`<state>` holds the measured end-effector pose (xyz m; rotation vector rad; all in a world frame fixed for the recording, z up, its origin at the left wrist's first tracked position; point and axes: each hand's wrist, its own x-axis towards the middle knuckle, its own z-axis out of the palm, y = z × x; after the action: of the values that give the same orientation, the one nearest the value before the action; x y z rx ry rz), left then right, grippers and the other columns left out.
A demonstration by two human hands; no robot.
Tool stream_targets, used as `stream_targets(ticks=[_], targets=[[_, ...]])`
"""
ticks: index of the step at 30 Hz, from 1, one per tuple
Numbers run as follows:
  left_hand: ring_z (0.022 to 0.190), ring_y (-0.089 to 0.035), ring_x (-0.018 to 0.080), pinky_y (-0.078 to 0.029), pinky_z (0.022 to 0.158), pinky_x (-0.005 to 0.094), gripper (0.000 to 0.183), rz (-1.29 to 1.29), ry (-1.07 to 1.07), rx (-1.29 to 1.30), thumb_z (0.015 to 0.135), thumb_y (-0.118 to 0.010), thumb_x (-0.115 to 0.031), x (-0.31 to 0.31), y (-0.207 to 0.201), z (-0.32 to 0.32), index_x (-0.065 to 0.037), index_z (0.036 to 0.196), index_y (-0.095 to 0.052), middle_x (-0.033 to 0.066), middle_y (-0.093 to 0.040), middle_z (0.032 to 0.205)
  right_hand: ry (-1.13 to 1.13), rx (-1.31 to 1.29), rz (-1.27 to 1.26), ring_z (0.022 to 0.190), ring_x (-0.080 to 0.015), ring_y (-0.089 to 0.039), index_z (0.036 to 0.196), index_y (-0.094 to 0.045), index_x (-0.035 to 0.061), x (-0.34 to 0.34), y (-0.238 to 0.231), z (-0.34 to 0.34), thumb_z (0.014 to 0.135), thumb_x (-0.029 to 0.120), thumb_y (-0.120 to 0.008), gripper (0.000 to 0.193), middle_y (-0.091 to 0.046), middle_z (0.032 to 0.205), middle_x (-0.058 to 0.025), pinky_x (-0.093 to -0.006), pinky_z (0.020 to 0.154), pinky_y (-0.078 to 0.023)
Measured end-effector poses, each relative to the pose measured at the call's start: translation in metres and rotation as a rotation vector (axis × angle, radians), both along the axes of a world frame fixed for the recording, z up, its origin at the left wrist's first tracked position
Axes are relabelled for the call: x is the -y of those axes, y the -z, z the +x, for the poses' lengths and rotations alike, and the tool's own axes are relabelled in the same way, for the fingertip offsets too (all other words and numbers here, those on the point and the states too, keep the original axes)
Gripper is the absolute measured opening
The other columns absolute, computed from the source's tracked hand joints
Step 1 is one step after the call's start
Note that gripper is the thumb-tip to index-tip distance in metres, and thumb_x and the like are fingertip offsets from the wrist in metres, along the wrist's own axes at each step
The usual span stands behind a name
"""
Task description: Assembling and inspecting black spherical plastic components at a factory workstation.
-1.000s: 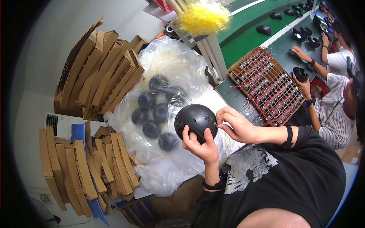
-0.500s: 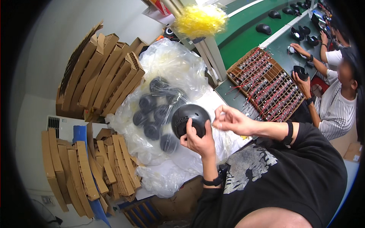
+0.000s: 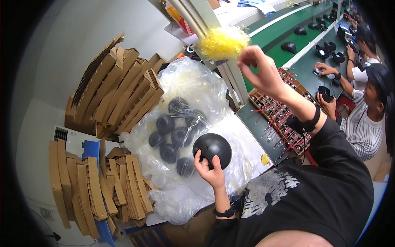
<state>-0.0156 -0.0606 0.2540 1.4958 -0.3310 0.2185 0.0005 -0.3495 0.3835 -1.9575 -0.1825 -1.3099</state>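
My left hand (image 3: 212, 175) grips a smooth black dome-shaped shell (image 3: 216, 147) from below, with thumb and fingers on its near side. The shell is above the plastic-covered table. My right hand (image 3: 263, 73) is raised at the upper right, beside a bundle of yellow clear film strips (image 3: 222, 42) on a post. Its fingers are curled in toward the thumb; whatever is between them, if anything, is too small to make out. Under crumpled clear plastic sheeting (image 3: 193, 78) lie several more black round shells (image 3: 168, 152), left of my left hand.
Stacked cardboard dividers (image 3: 119, 90) stand on the left. A partitioned box (image 3: 273, 117) of small parts with red wires sits on the bench at right. Beyond it runs a green conveyor (image 3: 275, 35) with black shells. Co-workers sit at right, one in a striped shirt (image 3: 362, 127).
My right hand has left the shell's side and gone up to the yellow film bundle. My left hand has lowered slightly and turned the shell, still holding it.
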Motion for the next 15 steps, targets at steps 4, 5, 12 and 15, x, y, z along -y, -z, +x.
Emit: stream_targets(ticks=[4, 5, 12, 15], targets=[[0.099, -0.058, 0.0239, -0.046, 0.084, 0.0310, 0.057, 0.038, 0.020, 0.000, 0.082, -0.066, -0.012, -0.005, 0.000, -0.005, 0.000, 0.129, -0.035, 0.0181, -0.049, 0.118, 0.219, -0.062, -0.065, 0.055, -0.0101, -0.048, 0.088, -0.052, 0.0017, 0.033, -0.001, 0.037, 0.079, 0.006, -0.062, 0.014, -0.055, 0.067, -0.0047, -0.0246, 0.052, -0.041], [0.098, -0.058, 0.0230, -0.046, 0.085, 0.0307, 0.058, 0.029, 0.024, 0.010, 0.082, -0.066, -0.012, -0.003, 0.000, -0.005, 0.000, 0.129, -0.035, 0.0178, -0.050, 0.116, 0.276, -0.143, -0.028, 0.064, -0.0242, -0.061, 0.085, -0.053, 0.0032, 0.038, -0.006, 0.038, 0.076, 0.010, -0.062, 0.014, -0.061, 0.069, -0.0106, -0.0326, 0.059, -0.047], [0.093, -0.056, 0.0175, -0.043, 0.084, 0.0272, 0.059, 0.006, 0.039, 0.044, 0.083, -0.066, -0.018, -0.005, -0.013, -0.010, 0.001, 0.129, -0.034, 0.0156, -0.059, 0.104, 0.469, -0.396, 0.030, 0.061, -0.0250, -0.061, 0.079, -0.054, 0.0055, 0.049, -0.018, 0.033, 0.076, 0.029, -0.070, 0.029, -0.058, 0.062, -0.0085, -0.0335, 0.055, -0.046], [0.093, -0.056, 0.0159, -0.042, 0.084, 0.0272, 0.059, -0.102, 0.130, -0.051, 0.084, -0.065, -0.020, -0.003, -0.028, -0.012, 0.002, 0.129, -0.034, 0.0148, -0.060, 0.102, 0.554, -0.309, -0.064, 0.056, -0.0220, -0.059, 0.074, -0.053, 0.0062, 0.049, -0.006, 0.022, 0.074, 0.035, -0.072, 0.035, -0.053, 0.056, -0.0052, -0.0323, 0.052, -0.045]])
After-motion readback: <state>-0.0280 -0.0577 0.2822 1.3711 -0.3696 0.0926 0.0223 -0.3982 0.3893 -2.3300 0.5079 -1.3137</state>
